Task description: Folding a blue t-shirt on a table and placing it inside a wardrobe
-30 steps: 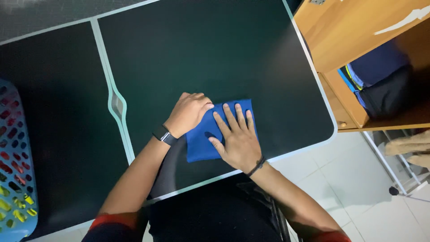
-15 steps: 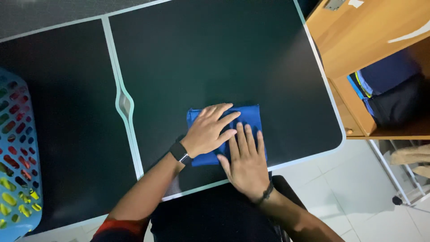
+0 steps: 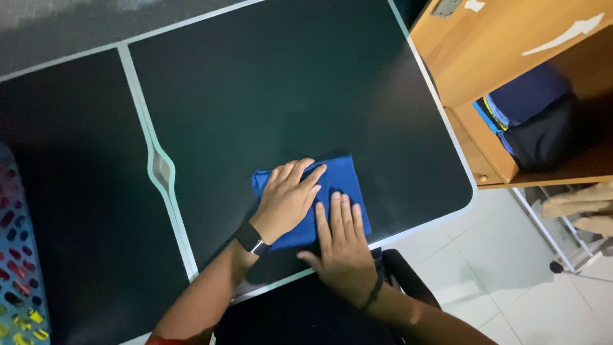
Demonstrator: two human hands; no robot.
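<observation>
Both hands lie flat on a folded blue cloth (image 3: 338, 182) near the front edge of a black desk (image 3: 287, 83). Neither hand grips anything: fingers are extended and slightly spread, palms down, pressing on the fabric rather than closed around it.

Left hand (image 3: 286, 199): covers the left half of the cloth, fingers pointing up and to the right, toward the cloth's far edge. A black smartwatch (image 3: 249, 239) sits on its wrist, just behind the cloth's near-left corner.

Right hand (image 3: 341, 246): lies just right of and below the left hand, fingertips on the near part of the cloth, heel of the palm past the cloth's near edge and over the desk rim. Thumb points left, toward the left wrist. A thin dark bracelet (image 3: 372, 294) circles its wrist. The two hands are just beside each other; whether they touch cannot be told.

Cloth: a rough square, slightly rotated, its uncovered part showing beyond the fingertips of both hands and to the right of them.

Surroundings: far left of the hands, a blue perforated plastic basket (image 3: 16, 255) at the frame edge. To the right of the hands, well apart, a wooden cabinet (image 3: 485, 57) with dark folded clothes (image 3: 543, 121) on its open shelf. White floor tiles (image 3: 504, 255) show below the desk edge.
</observation>
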